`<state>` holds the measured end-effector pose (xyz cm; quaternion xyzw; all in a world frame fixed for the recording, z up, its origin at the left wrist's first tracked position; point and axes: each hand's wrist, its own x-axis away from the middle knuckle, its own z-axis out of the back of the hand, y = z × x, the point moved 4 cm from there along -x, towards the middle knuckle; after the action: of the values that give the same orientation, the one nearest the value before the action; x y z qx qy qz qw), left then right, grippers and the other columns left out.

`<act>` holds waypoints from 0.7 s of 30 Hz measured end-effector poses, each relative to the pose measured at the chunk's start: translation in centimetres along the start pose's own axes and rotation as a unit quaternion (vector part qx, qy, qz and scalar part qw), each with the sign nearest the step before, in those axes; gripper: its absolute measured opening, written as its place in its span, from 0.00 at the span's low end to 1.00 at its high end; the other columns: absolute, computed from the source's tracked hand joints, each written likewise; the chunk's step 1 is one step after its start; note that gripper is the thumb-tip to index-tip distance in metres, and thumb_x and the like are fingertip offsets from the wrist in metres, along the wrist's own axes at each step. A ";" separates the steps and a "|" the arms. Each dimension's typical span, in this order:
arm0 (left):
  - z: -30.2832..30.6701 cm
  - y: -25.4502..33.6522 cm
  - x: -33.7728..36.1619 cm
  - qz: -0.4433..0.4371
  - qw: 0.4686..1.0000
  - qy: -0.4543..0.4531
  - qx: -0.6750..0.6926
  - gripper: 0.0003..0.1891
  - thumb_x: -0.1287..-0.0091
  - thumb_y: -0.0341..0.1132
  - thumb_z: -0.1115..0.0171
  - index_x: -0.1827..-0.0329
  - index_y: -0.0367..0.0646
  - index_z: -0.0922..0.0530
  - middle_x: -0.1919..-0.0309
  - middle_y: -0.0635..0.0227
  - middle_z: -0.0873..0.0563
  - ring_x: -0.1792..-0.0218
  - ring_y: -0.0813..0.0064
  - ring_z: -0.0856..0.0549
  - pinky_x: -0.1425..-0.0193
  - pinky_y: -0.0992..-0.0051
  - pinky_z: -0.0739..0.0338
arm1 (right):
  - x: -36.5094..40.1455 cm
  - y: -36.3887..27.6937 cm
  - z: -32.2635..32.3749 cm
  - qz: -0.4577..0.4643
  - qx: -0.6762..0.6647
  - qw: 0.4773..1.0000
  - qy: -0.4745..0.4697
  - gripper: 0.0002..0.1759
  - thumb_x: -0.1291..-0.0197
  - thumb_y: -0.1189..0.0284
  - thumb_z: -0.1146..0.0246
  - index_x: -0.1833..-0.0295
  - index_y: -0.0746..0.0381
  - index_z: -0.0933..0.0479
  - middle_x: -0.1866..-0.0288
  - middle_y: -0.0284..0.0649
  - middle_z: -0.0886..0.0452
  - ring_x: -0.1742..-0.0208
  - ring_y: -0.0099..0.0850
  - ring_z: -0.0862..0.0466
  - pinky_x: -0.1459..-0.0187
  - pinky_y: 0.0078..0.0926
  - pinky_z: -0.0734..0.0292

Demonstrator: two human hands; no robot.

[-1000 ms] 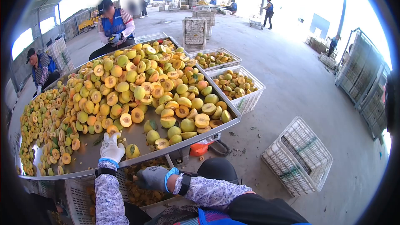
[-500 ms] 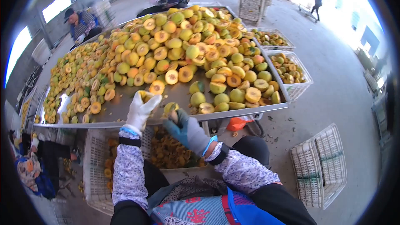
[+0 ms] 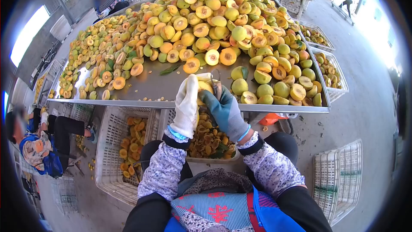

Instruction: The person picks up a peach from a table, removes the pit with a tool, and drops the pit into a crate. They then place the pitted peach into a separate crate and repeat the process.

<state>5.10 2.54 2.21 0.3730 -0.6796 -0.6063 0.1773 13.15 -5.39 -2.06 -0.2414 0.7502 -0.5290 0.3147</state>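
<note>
A metal table [image 3: 141,99] carries a large heap of whole and halved yellow-green fruit [image 3: 201,30]. At its front edge my left hand [image 3: 186,105], in a white glove, is closed around a piece of yellow fruit [image 3: 205,87]. My right hand [image 3: 227,111], in a grey and blue-green glove, grips a small tool [image 3: 217,87] with a looped metal end and a brown handle. Both hands meet at the fruit, and fingers hide most of it. Below them sits a crate of fruit pieces [image 3: 210,139].
A white crate [image 3: 107,146] with orange halves stands at the lower left, stacked empty crates [image 3: 339,176] at the lower right. Filled crates [image 3: 330,71] line the table's right side. Co-workers sit at the left [image 3: 47,146] and behind the table [image 3: 110,0].
My hands have come together at the fruit, and the looped tool now shows in my right hand. The camera view has shifted, with the table lower and farther right in it.
</note>
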 end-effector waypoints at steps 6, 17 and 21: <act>2.7 -0.9 -1.4 0.052 0.988 0.014 0.144 0.35 0.18 0.61 0.64 0.44 0.36 0.19 0.54 0.54 0.12 0.54 0.65 0.12 0.46 0.68 0.18 | 2.0 -3.4 -0.8 0.092 0.247 0.964 -0.042 0.13 0.27 0.65 0.39 0.55 0.66 0.23 0.69 0.60 0.18 0.65 0.58 0.15 0.68 0.45 0.23; 1.5 0.2 0.3 0.078 0.971 0.048 0.222 0.29 0.18 0.55 0.57 0.48 0.35 0.19 0.55 0.52 0.12 0.55 0.60 0.11 0.50 0.65 0.14 | 2.9 -1.8 -1.8 0.059 0.230 0.964 -0.122 0.20 0.23 0.58 0.42 0.55 0.67 0.21 0.67 0.59 0.16 0.65 0.53 0.15 0.63 0.43 0.22; 1.3 0.4 0.9 0.076 0.971 0.072 0.216 0.28 0.19 0.55 0.54 0.53 0.35 0.19 0.57 0.52 0.11 0.59 0.60 0.11 0.55 0.67 0.14 | 3.7 -0.1 -2.5 0.010 0.138 0.978 -0.158 0.19 0.21 0.62 0.45 0.51 0.68 0.19 0.65 0.47 0.13 0.64 0.31 0.17 0.59 0.35 0.21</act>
<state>3.47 2.77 2.15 0.3930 -0.8062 -0.4010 0.1864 8.80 -6.40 -2.13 -0.2689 0.6135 -0.5793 0.4645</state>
